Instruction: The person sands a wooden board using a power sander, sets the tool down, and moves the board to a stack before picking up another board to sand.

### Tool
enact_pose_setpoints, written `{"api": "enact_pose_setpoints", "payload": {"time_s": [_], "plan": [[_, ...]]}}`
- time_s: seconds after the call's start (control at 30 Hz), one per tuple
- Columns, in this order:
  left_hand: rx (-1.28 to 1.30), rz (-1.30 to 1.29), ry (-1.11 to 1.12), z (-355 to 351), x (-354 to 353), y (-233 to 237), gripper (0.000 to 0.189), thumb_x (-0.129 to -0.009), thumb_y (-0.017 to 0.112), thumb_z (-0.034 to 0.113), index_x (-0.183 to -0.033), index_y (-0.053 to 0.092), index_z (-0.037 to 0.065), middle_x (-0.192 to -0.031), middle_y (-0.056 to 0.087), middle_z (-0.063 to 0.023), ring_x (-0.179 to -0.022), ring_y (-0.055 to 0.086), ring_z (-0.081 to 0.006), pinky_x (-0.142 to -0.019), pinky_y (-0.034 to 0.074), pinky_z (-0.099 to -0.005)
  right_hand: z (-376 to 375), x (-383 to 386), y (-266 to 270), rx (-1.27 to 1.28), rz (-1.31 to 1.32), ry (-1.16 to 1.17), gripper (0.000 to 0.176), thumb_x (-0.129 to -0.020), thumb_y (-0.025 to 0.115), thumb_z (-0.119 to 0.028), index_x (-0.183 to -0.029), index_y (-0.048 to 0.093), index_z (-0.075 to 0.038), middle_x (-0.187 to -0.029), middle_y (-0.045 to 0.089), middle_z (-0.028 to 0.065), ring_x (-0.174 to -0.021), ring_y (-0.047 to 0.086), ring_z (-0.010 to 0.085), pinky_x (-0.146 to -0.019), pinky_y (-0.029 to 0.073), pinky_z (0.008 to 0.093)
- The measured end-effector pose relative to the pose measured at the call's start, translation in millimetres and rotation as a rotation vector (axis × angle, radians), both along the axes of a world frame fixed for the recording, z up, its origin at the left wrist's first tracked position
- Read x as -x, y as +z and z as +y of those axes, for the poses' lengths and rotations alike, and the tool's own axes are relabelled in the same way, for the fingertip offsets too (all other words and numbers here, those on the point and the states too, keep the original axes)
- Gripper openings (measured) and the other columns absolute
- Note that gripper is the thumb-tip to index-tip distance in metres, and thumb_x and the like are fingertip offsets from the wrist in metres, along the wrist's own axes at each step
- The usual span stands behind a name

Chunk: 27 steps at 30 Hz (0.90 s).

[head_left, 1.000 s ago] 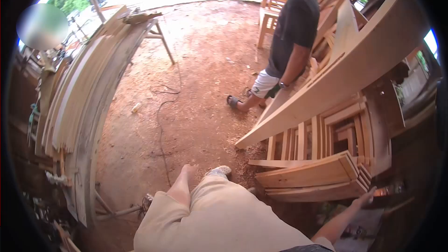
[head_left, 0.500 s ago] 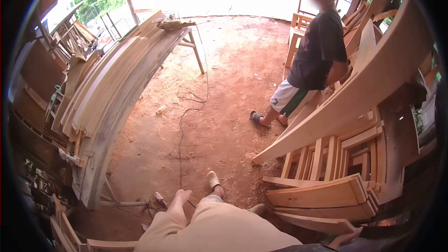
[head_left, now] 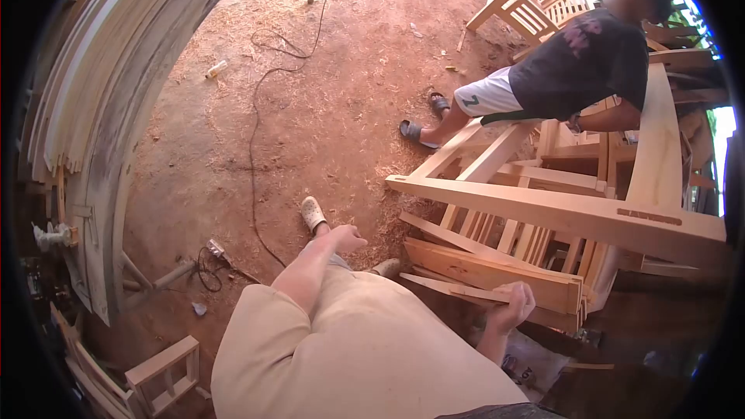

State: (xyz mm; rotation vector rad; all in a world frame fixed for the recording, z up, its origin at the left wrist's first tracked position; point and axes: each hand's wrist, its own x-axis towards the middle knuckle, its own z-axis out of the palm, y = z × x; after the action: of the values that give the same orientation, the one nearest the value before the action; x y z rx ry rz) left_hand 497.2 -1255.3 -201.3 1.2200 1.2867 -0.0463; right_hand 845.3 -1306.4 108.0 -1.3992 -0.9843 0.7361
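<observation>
My right hand [head_left: 512,307] is closed around the near end of a thin, curved wooden slat [head_left: 454,289], low at my right side. That slat lies alongside a wider wooden board [head_left: 493,273] in a stack of chair-like frames. My left hand [head_left: 351,239] hangs in front of my body with its fingers curled and nothing visible in them. Below it, a light clog [head_left: 313,213] on my foot shows on the dirt floor. A long tapered wooden beam [head_left: 535,206] with a slot near its wide end lies across the frames.
A person in a dark shirt [head_left: 578,62] leans over the frames at right, beside wooden chairs [head_left: 516,4]. Long planks [head_left: 101,62] lie on a workbench at left. A black cord [head_left: 252,147] runs along the floor. A small wooden frame [head_left: 164,372] stands at lower left.
My view has tilted down and turned right. My left hand has swung forward, and my right hand has come further into view at the slat. The other person now bends lower over the frames.
</observation>
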Motion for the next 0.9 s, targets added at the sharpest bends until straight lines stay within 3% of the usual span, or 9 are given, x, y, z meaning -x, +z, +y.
{"api": "enact_pose_setpoints", "payload": {"time_s": [0.13,0.2,0.27,0.3,0.37,0.57,0.63,0.77,0.9], "plan": [[-0.157,-0.144,-0.202,12,0,26,0.074,-0.076,0.081,0.039,-0.135,0.063,-0.004,-0.127,0.070,-0.0238,-0.121,0.066,-0.0377,-0.105,0.052,-0.0422,52,71,39,-0.067,0.116,0.086,0.029,-0.094,0.057,-0.017,-0.071,0.057,0.000,-0.064,0.059,0.0103,-0.058,0.059,0.0187,-0.063,0.052,0.0319],[-0.441,-0.252,-0.258,11,-3,6,0.083,-0.071,0.084,0.034,-0.140,0.058,-0.003,-0.136,0.064,-0.0248,-0.128,0.061,-0.0372,-0.110,0.049,-0.0418,72,102,58,-0.067,0.125,0.094,0.028,-0.094,0.057,-0.017,-0.071,0.058,0.000,-0.065,0.060,0.0114,-0.059,0.059,0.0196,-0.064,0.053,0.0330],[-0.511,-0.355,-0.107,20,14,54,0.085,-0.069,0.085,0.031,-0.142,0.057,-0.002,-0.146,0.056,-0.0261,-0.139,0.052,-0.0361,-0.116,0.043,-0.0406,86,132,78,-0.115,0.143,0.053,0.028,-0.094,0.056,-0.017,-0.072,0.058,-0.001,-0.066,0.060,0.0124,-0.061,0.060,0.0205,-0.065,0.053,0.0340],[-0.574,-0.468,-0.034,29,26,87,0.074,-0.073,0.084,0.028,-0.139,0.061,0.001,-0.140,0.061,-0.0250,-0.133,0.057,-0.0352,-0.114,0.046,-0.0411,94,148,85,-0.114,0.153,0.142,0.030,-0.096,0.053,-0.020,-0.071,0.057,-0.002,-0.068,0.059,0.0120,-0.062,0.059,0.0204,-0.065,0.052,0.0350],[-0.615,-0.449,0.134,40,31,66,0.056,-0.080,0.081,0.021,-0.131,0.068,0.002,-0.127,0.070,-0.0220,-0.122,0.066,-0.0336,-0.107,0.052,-0.0415,101,170,92,-0.129,0.169,0.216,0.033,-0.097,0.050,-0.022,-0.070,0.055,-0.004,-0.069,0.058,0.0116,-0.063,0.058,0.0202,-0.066,0.051,0.0359],[-0.932,-0.275,0.354,106,123,87,0.038,-0.082,0.078,0.013,-0.119,0.075,0.003,-0.110,0.077,-0.0177,-0.105,0.074,-0.0322,-0.095,0.058,-0.0393,142,192,101,-0.218,0.335,0.517,0.024,-0.095,0.057,-0.016,-0.077,0.060,-0.001,-0.080,0.065,0.0130,-0.077,0.061,0.0183,-0.076,0.052,0.0339],[-0.967,-0.237,0.366,129,151,97,0.038,-0.082,0.078,0.012,-0.118,0.075,0.004,-0.110,0.077,-0.0180,-0.104,0.075,-0.0322,-0.094,0.058,-0.0391,166,195,102,-0.050,0.075,0.550,0.018,-0.095,0.061,-0.011,-0.082,0.062,0.001,-0.086,0.066,0.0111,-0.082,0.059,0.0148,-0.078,0.050,0.0325],[-1.003,-0.068,0.453,148,201,97,0.035,-0.081,0.077,0.010,-0.116,0.076,0.004,-0.109,0.077,-0.0186,-0.102,0.075,-0.0308,-0.091,0.059,-0.0387,210,221,80,-0.016,-0.126,0.615,0.005,-0.091,0.068,0.001,-0.087,0.065,0.000,-0.087,0.064,0.0052,-0.070,0.057,0.0093,-0.061,0.044,0.0257],[-1.009,-0.031,0.638,147,226,77,0.036,-0.082,0.078,0.010,-0.117,0.075,0.004,-0.110,0.076,-0.0178,-0.104,0.074,-0.0295,-0.093,0.058,-0.0372,287,271,37,-0.056,-0.289,0.722,0.007,-0.089,0.073,-0.004,-0.085,0.067,-0.001,-0.079,0.062,0.0066,-0.062,0.056,0.0143,-0.056,0.043,0.0298]]}}
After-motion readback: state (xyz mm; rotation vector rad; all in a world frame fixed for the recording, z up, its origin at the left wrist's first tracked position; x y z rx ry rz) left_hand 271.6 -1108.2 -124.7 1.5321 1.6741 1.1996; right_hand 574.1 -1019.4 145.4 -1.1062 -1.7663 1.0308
